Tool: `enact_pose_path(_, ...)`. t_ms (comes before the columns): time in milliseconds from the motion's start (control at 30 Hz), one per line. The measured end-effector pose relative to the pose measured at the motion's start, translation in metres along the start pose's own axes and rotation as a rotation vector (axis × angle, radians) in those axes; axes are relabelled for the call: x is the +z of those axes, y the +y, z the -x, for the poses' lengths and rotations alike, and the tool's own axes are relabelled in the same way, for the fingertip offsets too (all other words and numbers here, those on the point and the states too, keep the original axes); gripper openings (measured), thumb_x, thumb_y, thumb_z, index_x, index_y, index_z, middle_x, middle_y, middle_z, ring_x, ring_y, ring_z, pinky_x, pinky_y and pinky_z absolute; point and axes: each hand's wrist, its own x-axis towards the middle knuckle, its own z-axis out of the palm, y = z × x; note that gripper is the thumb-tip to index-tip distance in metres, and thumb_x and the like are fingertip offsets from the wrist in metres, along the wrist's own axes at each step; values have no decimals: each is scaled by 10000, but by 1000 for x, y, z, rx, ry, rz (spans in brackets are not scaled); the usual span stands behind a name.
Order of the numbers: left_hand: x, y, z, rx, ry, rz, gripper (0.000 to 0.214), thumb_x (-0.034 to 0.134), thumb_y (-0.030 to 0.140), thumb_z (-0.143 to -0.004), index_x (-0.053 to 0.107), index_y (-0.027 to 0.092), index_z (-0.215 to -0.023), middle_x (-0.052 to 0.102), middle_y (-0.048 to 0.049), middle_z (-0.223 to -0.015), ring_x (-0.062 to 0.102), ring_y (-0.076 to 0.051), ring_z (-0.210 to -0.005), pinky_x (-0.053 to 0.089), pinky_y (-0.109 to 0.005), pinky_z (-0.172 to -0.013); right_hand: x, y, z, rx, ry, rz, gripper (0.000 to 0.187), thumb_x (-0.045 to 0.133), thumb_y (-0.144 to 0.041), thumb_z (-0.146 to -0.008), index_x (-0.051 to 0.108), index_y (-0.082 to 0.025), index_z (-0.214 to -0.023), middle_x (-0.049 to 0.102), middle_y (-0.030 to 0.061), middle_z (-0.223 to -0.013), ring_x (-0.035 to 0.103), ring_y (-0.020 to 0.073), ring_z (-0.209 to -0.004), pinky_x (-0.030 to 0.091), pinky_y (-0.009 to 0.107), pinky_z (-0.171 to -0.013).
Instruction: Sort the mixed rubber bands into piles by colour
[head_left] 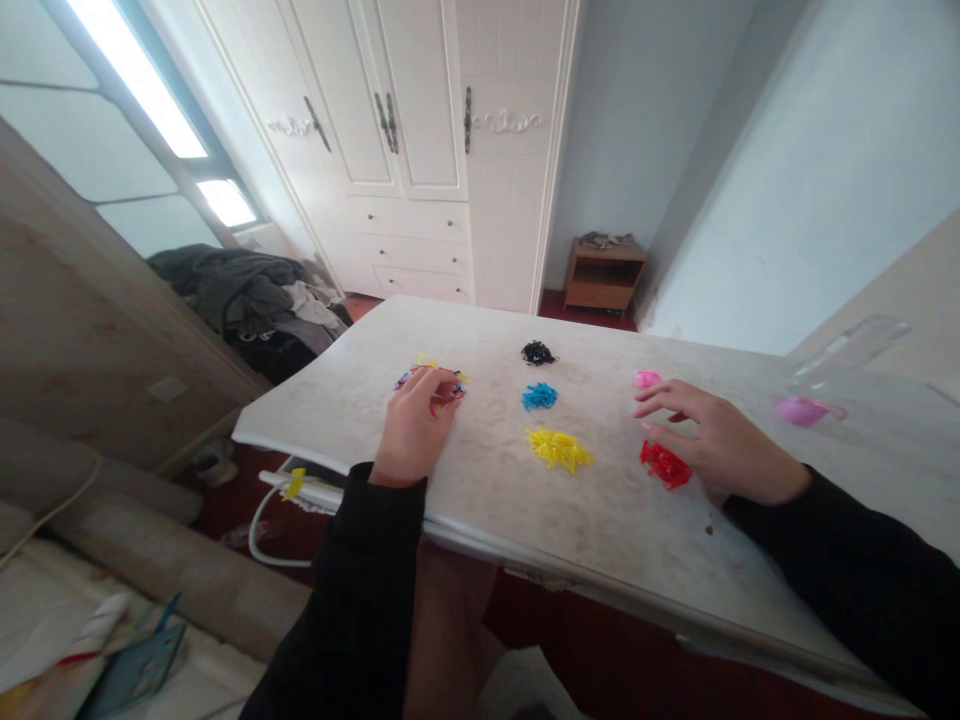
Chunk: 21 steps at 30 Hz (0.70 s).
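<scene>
My left hand [421,415] is at the left of the white table, curled over a pile of mixed-colour small pieces [430,364]. Its thumb and fingers are closed, with red and dark bits showing at the tips; the palm hides part of the pile. My right hand [701,430] hovers with fingers apart, between a small pink pile [646,379] and a red pile [664,466], holding nothing visible. In the middle, single-colour piles form a column: black [538,352], blue [540,397] and yellow [559,450]. The pieces look like thin little bands, too small to be sure.
A clear plastic container [851,355] and a pink item with a strap [808,410] lie on the table [480,500] at the right. Behind stand a white wardrobe [420,150] and a small wooden cabinet [606,275]. Clothes [247,290] are heaped at the left.
</scene>
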Motion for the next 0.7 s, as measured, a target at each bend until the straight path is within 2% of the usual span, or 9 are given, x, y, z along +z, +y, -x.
enact_pose_path(267,1,0,0,-44,-18,6,172,629,148,-823,647,208,-983,708,-39,-994,677,-162,-824,580,-311,-789,0,0,0,-10,-3,5,206,607,-384,-856,740,-237,-911,720,111,-1148,676,330,-1125,622,441,-793)
enact_pose_path(433,5,1,-5,-90,-17,328,218,712,204,-781,640,199,-986,683,-21,-884,674,-162,-820,591,-300,-756,-2,-6,0,-80,31,11,205,611,-371,-870,751,-230,-923,730,113,-1150,675,338,-1137,550,566,-989)
enact_pose_path(533,11,20,-5,-113,-74,509,246,769,211,-746,628,196,-947,659,1,-826,669,-145,-787,598,-284,-743,-4,-15,3,-156,42,-5,186,627,-338,-880,759,-245,-973,735,105,-1177,671,325,-1151,515,578,-1044)
enact_pose_path(700,31,69,5,-105,-184,722,233,787,208,-747,614,203,-903,673,-15,-865,677,-144,-813,615,-285,-760,-4,-34,10,-334,-32,-77,226,653,-283,-898,753,-298,-1100,713,87,-1272,662,295,-1171,550,501,-1012)
